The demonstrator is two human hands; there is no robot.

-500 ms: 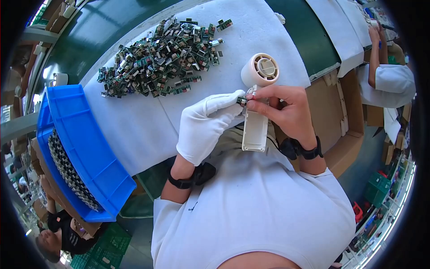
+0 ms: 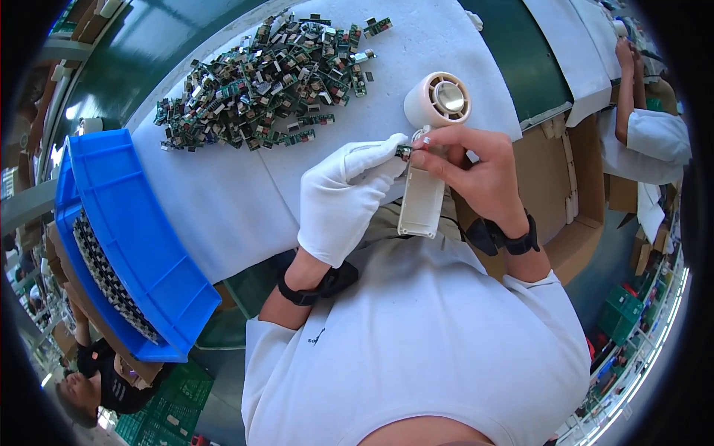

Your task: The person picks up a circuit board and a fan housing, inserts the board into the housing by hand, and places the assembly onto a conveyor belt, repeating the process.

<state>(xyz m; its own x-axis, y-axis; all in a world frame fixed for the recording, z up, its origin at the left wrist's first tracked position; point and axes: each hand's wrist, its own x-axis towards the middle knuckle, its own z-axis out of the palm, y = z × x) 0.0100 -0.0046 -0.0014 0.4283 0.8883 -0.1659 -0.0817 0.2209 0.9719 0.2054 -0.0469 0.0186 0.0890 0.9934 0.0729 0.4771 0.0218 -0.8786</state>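
Observation:
My left hand (image 2: pixel 338 193), in a white glove, pinches a small green circuit board (image 2: pixel 404 152) between thumb and fingertips. The bare right hand (image 2: pixel 483 167) is closed right beside it, its fingertips on a small white-and-red wire connector (image 2: pixel 426 141). Under both hands lies the open white handle shell (image 2: pixel 422 208) of a handheld fan, its hollow inside facing up. Its round fan head (image 2: pixel 421 105) rests on the table just beyond my fingers. The fingertips partly hide the joint between handle and head.
A heap of circuit boards (image 2: pixel 260 89) covers the far left of the white table mat (image 2: pixel 223 197). At the left edge stands a blue bin (image 2: pixel 152 230) with rows of small parts (image 2: pixel 111 275). An open cardboard box (image 2: pixel 547 186) is on the right. Co-workers sit far right and lower left.
The fan head has shifted slightly up and right, and the handle's lower end has swung a little left. Both hands keep their pinch at the board. The whole view has shifted slightly.

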